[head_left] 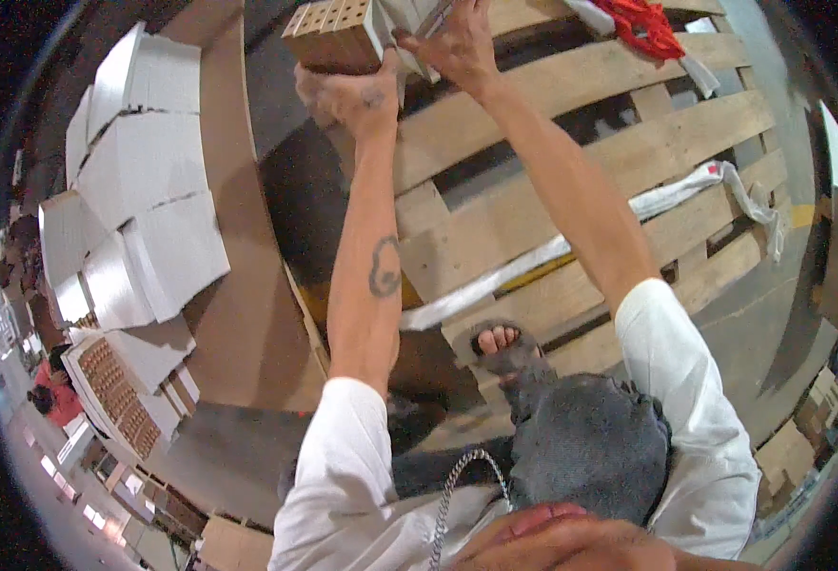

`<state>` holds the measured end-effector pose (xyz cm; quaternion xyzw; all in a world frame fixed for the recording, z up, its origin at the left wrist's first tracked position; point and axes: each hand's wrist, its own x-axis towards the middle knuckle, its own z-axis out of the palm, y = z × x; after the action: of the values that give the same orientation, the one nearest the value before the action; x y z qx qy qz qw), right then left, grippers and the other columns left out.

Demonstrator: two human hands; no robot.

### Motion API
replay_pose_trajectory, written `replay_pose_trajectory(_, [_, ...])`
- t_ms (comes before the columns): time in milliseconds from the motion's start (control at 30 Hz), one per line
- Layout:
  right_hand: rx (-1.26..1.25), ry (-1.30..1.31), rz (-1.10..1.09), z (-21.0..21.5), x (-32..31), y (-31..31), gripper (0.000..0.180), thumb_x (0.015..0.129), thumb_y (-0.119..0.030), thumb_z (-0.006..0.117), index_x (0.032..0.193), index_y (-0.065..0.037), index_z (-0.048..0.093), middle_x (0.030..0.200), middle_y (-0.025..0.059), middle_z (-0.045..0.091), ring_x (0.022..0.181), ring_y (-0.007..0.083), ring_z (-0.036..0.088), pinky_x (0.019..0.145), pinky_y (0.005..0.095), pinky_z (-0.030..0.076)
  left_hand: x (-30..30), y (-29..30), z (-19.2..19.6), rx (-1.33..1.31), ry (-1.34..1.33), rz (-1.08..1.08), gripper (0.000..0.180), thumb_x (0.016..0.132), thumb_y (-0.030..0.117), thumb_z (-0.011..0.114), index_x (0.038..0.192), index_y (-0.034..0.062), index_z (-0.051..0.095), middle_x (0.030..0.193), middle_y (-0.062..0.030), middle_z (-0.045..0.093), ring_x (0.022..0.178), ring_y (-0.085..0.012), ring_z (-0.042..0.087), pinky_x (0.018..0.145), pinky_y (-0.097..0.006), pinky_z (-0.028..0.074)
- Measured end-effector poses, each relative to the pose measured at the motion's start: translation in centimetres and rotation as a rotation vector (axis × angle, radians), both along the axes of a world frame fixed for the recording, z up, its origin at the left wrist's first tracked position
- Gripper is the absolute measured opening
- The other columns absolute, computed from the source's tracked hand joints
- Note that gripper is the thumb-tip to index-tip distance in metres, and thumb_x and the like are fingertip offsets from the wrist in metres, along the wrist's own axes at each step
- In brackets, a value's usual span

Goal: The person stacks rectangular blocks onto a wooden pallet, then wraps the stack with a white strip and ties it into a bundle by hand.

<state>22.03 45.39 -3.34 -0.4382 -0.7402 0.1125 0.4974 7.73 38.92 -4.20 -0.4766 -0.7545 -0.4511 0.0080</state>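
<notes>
Both hands (409, 71) apparently grip box (338, 33) above pallet (533, 200).

Stacked boxes (143, 190) left of the pallet (552, 200), cloth (642, 27) on its far end, strap (571, 243) across its slats

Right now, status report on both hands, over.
Left hand and right hand both gripping the brown cellular block. Wooden pallet beneath. Nothing blocking.

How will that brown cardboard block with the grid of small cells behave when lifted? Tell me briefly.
The brown cardboard block with the grid of cells probably stays stiff, since its edges look straight. Its open cells suggest lightness. Left hand and right hand both meet it, so it may be awkward.
</notes>
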Motion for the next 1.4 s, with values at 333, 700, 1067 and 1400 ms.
replay_pose_trajectory(333, [-0.099,0.701,0.462,3.8,3.6,2.0,0.102,0.068,-0.016,0.084,0.145,-0.003,0.019,0.136,0.0150,0.040,0.128,0.0278,0.039,0.105,0.0383,0.034,-3.2,-0.9,1.8,0.288,-0.659,-0.224,0.093,0.058,0.023,0.089,0.128,-0.0068,0.035,0.114,-0.0158,0.055,0.102,-0.0299,0.055,0.092,-0.040,0.045])
replay_pose_trajectory(700, [-1.064,0.367,0.608,6.3,6.0,-5.6,0.072,0.065,-0.023,0.080,0.128,-0.004,0.052,0.117,0.0095,0.060,0.105,0.0246,0.059,0.088,0.0375,0.049,-2.4,-9.3,3.6,-0.081,-1.239,-0.455,0.073,0.067,0.032,0.073,0.125,-0.0044,0.048,0.111,-0.0120,0.058,0.098,-0.0249,0.060,0.086,-0.037,0.050])
replay_pose_trajectory(1067, [-0.883,0.536,0.701,9.6,6.2,-9.0,0.074,0.067,-0.019,0.079,0.133,-0.004,0.048,0.120,0.0131,0.057,0.111,0.0238,0.053,0.094,0.0346,0.043,0.1,-12.0,7.4,-0.066,-1.278,-0.615,0.070,0.067,0.030,0.074,0.123,-0.0022,0.050,0.112,-0.0102,0.058,0.098,-0.0221,0.059,0.086,-0.035,0.049])
replay_pose_trajectory(1400, [-1.430,0.427,0.444,7.9,19.2,-18.3,0.058,0.070,-0.028,0.072,0.119,0.000,0.056,0.100,0.0095,0.064,0.082,0.0163,0.065,0.071,0.0284,0.053,14.9,-23.4,7.0,-0.276,-1.669,-0.357,0.074,0.070,0.029,0.077,0.130,0.0022,0.043,0.114,-0.0109,0.055,0.105,-0.0239,0.055,0.093,-0.038,0.046])
